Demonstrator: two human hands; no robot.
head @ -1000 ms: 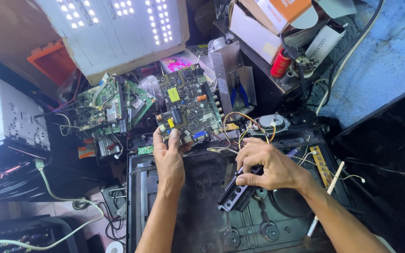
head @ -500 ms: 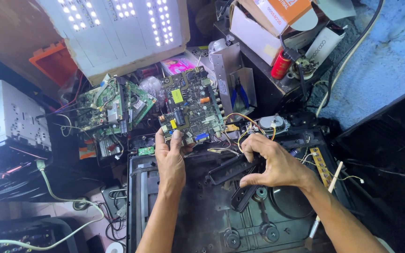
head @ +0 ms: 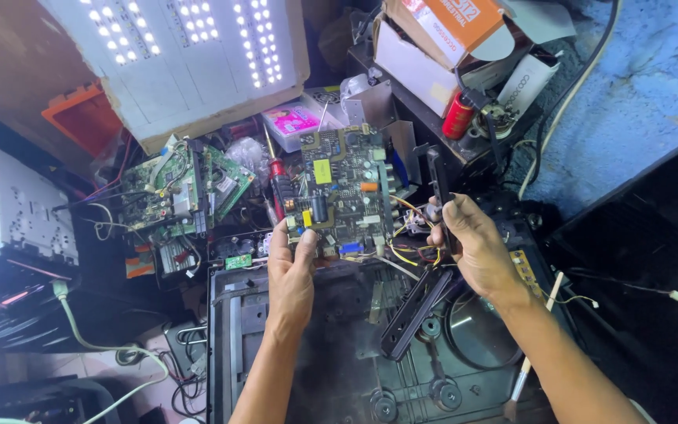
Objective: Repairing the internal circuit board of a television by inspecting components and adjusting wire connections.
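We get uneven light: bright top left, dim at the bottom and far right. The main source we see is the lamp panel (head: pixel 190 55), its rows of white dots blown out to pure glare. We read the circuit board (head: pixel 339 192) sharp and well lit, small parts crisp. The left hand (head: pixel 292 275) and right hand (head: pixel 472 243) are evenly lit, with no motion blur. The black metal frame (head: pixel 229 345) sits in deep shadow, detail mostly lost. The blue wall (head: pixel 637 78) looks soft. We see wide-angle stretch towards the corners.
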